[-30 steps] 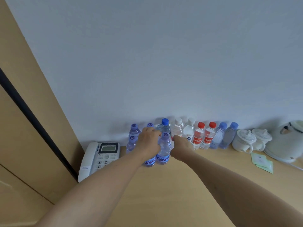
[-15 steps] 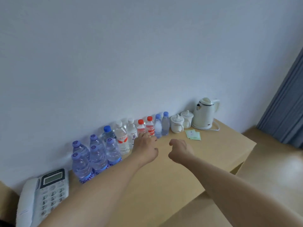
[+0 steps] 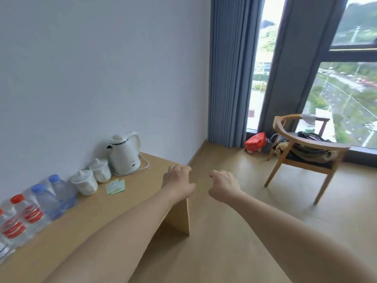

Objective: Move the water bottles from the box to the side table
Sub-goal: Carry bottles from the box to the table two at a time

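Both hands empty, held out in front, fingers loosely curled — left hand (image 3: 177,181) over the far end of the side table (image 3: 142,180), right hand (image 3: 224,185) over the wooden floor (image 3: 234,231). Water bottles (image 3: 30,209) stand in a row against the wall at the table's left, red-capped and blue-capped. Beside them: two lidded cups (image 3: 91,176), a white electric kettle (image 3: 124,154), green sachets (image 3: 115,186).
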`<state>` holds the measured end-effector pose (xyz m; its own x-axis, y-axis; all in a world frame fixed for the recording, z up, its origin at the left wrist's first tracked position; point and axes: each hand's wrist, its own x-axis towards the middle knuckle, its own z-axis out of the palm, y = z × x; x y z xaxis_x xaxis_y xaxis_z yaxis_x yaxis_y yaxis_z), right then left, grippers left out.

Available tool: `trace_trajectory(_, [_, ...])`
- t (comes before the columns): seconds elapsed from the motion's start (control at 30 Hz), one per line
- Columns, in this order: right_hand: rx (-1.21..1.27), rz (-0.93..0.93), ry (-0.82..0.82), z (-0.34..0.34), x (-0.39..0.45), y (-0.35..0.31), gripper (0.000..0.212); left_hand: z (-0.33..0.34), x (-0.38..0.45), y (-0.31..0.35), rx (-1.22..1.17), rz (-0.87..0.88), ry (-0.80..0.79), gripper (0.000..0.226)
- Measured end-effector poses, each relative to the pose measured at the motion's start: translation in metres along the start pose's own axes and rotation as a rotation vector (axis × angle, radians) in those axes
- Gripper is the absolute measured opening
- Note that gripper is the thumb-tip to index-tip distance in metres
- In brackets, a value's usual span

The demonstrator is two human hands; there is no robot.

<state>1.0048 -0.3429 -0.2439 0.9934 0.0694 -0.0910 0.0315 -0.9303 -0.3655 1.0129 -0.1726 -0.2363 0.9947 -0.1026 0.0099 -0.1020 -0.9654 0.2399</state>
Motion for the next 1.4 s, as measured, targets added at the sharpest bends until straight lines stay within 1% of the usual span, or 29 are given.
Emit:
trace_trajectory(0.1, [0.02,0.141,0.052,-0.035,0.0,0.087,0.051,0.023,0.035,0.086,-0.024,0.11,-0.049,0.058])
trace_trajectory(0.23, [0.122,0.34,0.146,-0.073,-0.013,0.187,0.061,0.052,0.066,0.194,-0.04,0.254,-0.123,0.06])
trace_trajectory(0.3, [0.169,0.418,0.191,-0.086,-0.023,0.231,0.06,0.067,0.078,0.245,-0.045,0.327,-0.151,0.059])
trace_trajectory(0.47, [0.194,0.632,0.267,-0.109,-0.051,0.327,0.065,0.108,0.104,0.358,-0.101,0.51,-0.248,0.058])
trace_trajectory(0.57, [0.2,0.769,0.296,-0.121,-0.063,0.38,0.063,0.135,0.12,0.424,-0.105,0.613,-0.299,0.059])
trace_trajectory(0.77, [0.181,1.002,0.358,-0.157,-0.059,0.487,0.068,0.179,0.169,0.557,-0.102,0.876,-0.35,0.061])
trace_trajectory(0.97, [0.163,1.163,0.391,-0.213,-0.036,0.575,0.065,0.201,0.232,0.68,-0.089,1.085,-0.318,0.061])
trace_trajectory(1.13, [0.14,1.255,0.418,-0.246,-0.022,0.634,0.061,0.215,0.271,0.763,-0.094,1.149,-0.369,0.06])
trace_trajectory(1.27, [0.157,1.298,0.401,-0.255,-0.013,0.679,0.059,0.236,0.285,0.813,-0.048,1.209,-0.423,0.062])
trace_trajectory(1.4, [0.179,1.327,0.39,-0.263,-0.005,0.736,0.058,0.265,0.3,0.868,-0.018,1.244,-0.445,0.064])
